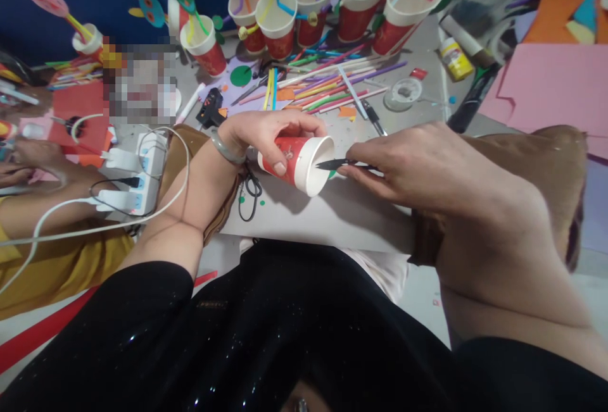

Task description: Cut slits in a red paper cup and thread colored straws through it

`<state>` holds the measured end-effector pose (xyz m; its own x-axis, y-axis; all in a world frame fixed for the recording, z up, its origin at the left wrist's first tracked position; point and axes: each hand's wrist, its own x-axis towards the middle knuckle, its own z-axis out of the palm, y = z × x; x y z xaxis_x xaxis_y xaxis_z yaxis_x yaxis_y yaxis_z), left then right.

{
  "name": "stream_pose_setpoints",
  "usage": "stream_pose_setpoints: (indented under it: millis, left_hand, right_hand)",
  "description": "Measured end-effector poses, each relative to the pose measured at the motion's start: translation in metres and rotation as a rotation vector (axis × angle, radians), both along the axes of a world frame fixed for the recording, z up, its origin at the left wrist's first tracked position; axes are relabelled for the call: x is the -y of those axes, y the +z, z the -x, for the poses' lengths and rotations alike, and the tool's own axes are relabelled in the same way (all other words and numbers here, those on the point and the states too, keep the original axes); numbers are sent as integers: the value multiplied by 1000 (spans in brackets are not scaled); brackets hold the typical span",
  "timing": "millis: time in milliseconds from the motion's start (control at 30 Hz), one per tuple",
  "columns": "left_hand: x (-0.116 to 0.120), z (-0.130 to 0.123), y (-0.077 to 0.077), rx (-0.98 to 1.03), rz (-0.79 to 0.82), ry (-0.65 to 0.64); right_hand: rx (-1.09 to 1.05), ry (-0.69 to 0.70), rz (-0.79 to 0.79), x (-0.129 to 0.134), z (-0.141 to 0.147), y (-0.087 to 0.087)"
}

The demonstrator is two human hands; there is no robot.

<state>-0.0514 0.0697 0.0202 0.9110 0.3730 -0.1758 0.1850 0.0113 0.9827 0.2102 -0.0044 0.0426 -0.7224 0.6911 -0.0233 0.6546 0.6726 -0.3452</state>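
Note:
My left hand [270, 137] is wrapped round a red and white paper cup [297, 160], which lies tilted on its side with its mouth facing right. In my right hand [394, 162] is a pair of dark scissors [335, 164], held with the pointed blades toward the left. Their tips are at the cup's open mouth, over its white inside. The handles are mostly hidden by my fingers. A black cable [251, 197] lies below my left wrist, and a black glue gun [210, 108] is to the left of that hand.
Decorated cups [279, 35] stand along the back, with coloured sticks [327, 86] before them. A tape roll [403, 93], a glue bottle [456, 59] and pink paper [553, 86] are at the right. A white power strip [147, 171] with cords and another person's arm [52, 200] are at the left.

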Motion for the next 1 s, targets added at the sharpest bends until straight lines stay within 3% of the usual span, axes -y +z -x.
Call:
stream_pose_setpoints:
  millis: [433,633,733,833,933,1000]
  left_hand:
    - [1,2,-3,10,-82,34]
    - [-1,1,-5,62,57,-13]
    - [-1,2,-9,106,50,103]
    - [3,2,-14,129,45,245]
    - [13,-5,-24,253,163,338]
    - [22,-14,-32,358,294,353]
  right_hand:
    - [37,43,-28,-2,-1,2]
    - [-26,-4,-29,-1,0,4]
    - [-219,-153,-89,-5,2,2]
    - [-571,-373,-73,-13,6,-4]
    - [-901,-452,172,-23,12,-13]
    - [-927,-333,367,-29,15,-19]
